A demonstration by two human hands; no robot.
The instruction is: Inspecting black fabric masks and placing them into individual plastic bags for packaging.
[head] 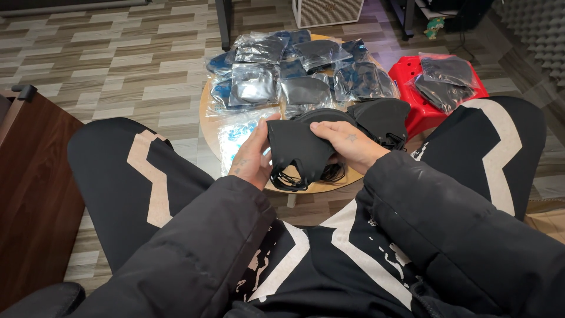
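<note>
Both of my hands hold a stack of black face masks (297, 150) above the near edge of a small round wooden table (206, 115). My left hand (252, 156) grips the stack's left side, thumb on top. My right hand (347, 141) clasps its right side, fingers over the upper edge. Black ear loops (288, 178) dangle below the stack. Another pile of loose black masks (382, 118) lies on the table just right of my hands.
Several clear bags holding black masks (306, 70) cover the far part of the table; empty clear bags (238, 135) lie at its left. A red plastic stool (412, 88) carries more bagged masks (447, 79). A dark wooden cabinet (29, 194) stands at left. My knees flank the table.
</note>
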